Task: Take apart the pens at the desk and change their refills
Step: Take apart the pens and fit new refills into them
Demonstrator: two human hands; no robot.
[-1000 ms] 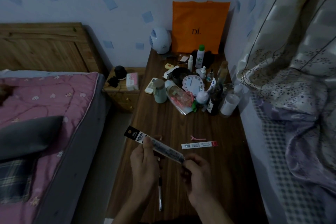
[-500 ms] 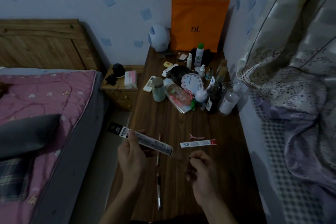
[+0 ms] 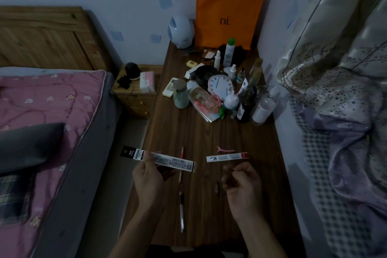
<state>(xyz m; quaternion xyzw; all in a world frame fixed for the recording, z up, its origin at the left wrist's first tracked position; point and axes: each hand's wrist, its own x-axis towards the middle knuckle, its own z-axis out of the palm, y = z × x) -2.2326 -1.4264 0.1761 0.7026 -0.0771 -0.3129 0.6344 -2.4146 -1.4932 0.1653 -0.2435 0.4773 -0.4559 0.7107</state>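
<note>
Head view: a dim room, seen looking down at a dark wooden desk that stood between a bed and a curtain.
Left hand: raised over the desk's left edge, with thumb and fingers pinching a long refill packet.
Black-ended refill packet: held almost level. Its black header pointed left beyond the desk edge, and its right end crossed in front of the red pen.
Right hand: held over the desk at the right, fingers curled inward. The dim light made it impossible to tell whether they pinched anything.
Red pen: lay flat on the desk between the hands, its length running away from the person.
Clear pen: lay flat, nearer the person and roughly in line with the red pen.
Small dark piece: lay on the desk just left of the right hand, too dim to identify.
Red-ended refill packet: lay flat on the desk just beyond the right hand.
Pink hair clip: lay just behind that packet.
Far end of the desk: a white clock stood among crowded bottles and jars, and an orange bag stood against the wall.
Left of the desk: a pink quilt covered the bed, and a small nightstand stood beside it.
</note>
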